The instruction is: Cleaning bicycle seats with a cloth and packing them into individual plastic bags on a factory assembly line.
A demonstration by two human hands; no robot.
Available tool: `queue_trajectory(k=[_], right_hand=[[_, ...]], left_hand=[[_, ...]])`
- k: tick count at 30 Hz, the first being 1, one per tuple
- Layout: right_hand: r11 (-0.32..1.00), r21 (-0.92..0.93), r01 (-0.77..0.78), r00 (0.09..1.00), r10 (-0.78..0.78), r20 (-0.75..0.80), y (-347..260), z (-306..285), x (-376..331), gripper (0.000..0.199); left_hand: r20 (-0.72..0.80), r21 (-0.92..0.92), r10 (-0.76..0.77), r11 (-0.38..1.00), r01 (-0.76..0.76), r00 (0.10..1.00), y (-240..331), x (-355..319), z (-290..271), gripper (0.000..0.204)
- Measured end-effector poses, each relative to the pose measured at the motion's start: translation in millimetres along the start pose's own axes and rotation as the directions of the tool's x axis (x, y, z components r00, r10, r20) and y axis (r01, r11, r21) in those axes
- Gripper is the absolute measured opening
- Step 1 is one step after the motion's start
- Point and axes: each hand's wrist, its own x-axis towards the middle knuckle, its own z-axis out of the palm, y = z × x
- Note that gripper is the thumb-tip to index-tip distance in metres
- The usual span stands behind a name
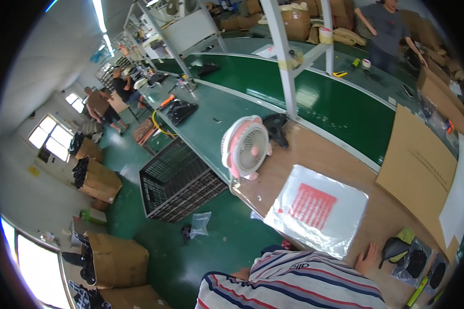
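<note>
Plainly, red print (314, 206) marks the silver bag (317, 235).

Glossy, plastic-looking packet (317, 211) – matt brown cardboard sheet (417, 167) – smooth, shiny green belt (322, 103)

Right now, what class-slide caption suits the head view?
A right hand rests on a workbench beside a silver packet, with a pink-and-white fan beyond.

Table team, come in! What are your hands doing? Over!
Right hand open on brown tabletop, beside silver packet. Left hand unclear. Packet flat; pink-and-white fan beyond it.
</note>
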Motion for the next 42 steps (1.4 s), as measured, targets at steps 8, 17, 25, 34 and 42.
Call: queue_trajectory(k=[8, 17, 25, 34, 42], right_hand=[[0.985, -0.045, -0.165, 0.986, 0.164, -0.026, -20, -17, -8, 0.058], [0.977, -0.023, -0.212, 0.975, 0.210, -0.067, -38, -32, 11, 0.056], [0.986, 0.019, -0.165, 0.982, 0.166, -0.090, -32, -15, 0, 0.054], [0.988, 0.036, -0.153, 0.986, 0.155, -0.056, -22, -21, -2, 0.054], [0.984, 0.091, -0.151, 0.987, 0.156, -0.042, -5, -11, -2, 0.053]], left_hand=[[0.048, 0.133, 0.172, 0.975, -0.177, 0.984, -17, 50, -84, 0.033], [0.455, 0.355, 0.565, 0.594, -0.722, 0.689, 124, 239, -179, 0.033], [0.411, 0.352, 0.618, 0.571, -0.742, 0.670, 119, 226, -186, 0.032], [0.303, 0.284, 0.667, 0.618, -0.733, 0.680, 95, 196, -150, 0.032], [-0.114, 0.016, 0.450, 0.892, -0.451, 0.886, -15, 46, 3, 0.032]])
